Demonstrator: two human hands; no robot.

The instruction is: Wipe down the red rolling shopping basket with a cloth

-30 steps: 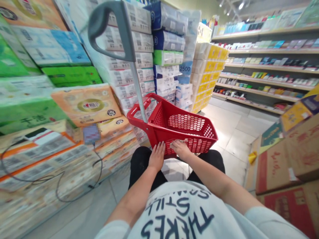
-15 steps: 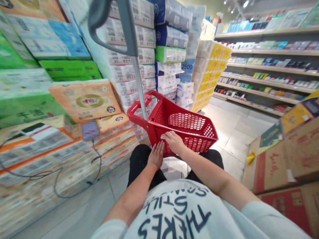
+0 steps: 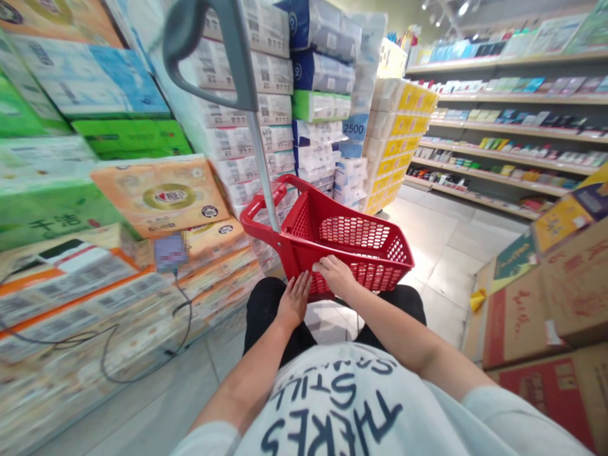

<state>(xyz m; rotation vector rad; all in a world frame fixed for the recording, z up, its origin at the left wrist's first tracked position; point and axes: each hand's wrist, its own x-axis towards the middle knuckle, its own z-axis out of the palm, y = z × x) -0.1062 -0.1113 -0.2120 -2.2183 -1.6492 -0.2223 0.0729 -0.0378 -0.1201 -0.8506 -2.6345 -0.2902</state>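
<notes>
A red plastic shopping basket [image 3: 361,234] stands on the floor in front of me, with nothing in it. Its long grey pull handle [image 3: 223,57] rises toward the camera. My left hand [image 3: 293,299] lies flat against the near outer wall of the basket, fingers stretched out. My right hand [image 3: 336,273] rests on the near rim, its fingers curled over the edge.
Stacked packs of tissue and paper goods [image 3: 161,196] fill the left side, with a loose black cable [image 3: 109,335] over them. Cardboard boxes [image 3: 546,297] stand at the right. Shelves of goods [image 3: 498,126] line the far right wall. A tiled aisle floor [image 3: 441,247] runs ahead.
My right hand has slid left along the basket's near rim, closer to my left hand. The left hand has dropped slightly along the wall. The basket has barely shifted.
</notes>
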